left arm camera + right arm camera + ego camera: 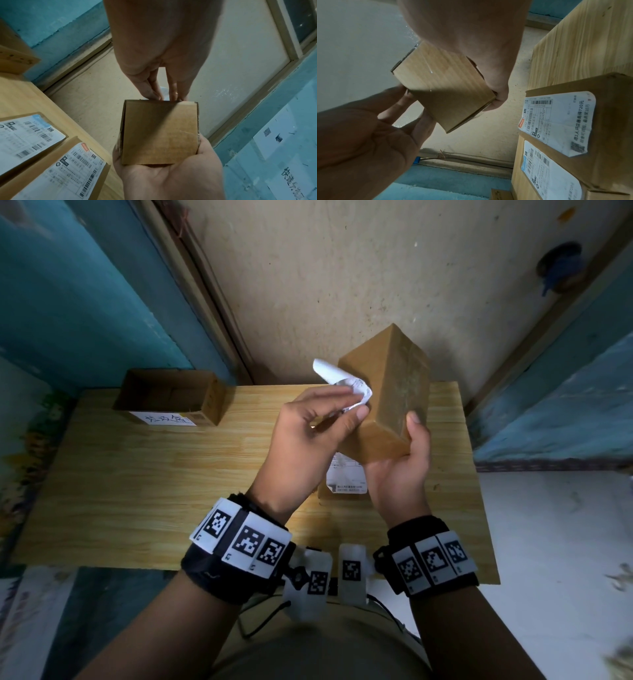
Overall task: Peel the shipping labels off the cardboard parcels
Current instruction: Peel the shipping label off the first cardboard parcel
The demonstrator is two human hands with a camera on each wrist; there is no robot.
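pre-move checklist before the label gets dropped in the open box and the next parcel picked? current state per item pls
1. Right hand holds the small parcel off the table: ok.
2. Left hand has a grip on the curled label: ok.
3. Label fully free of the parcel: cannot tell, the contact edge is hidden.
4. Open box at the far left of the table, upright, reachable: ok.
5. Labelled parcels waiting on the table: ok, two still labelled.
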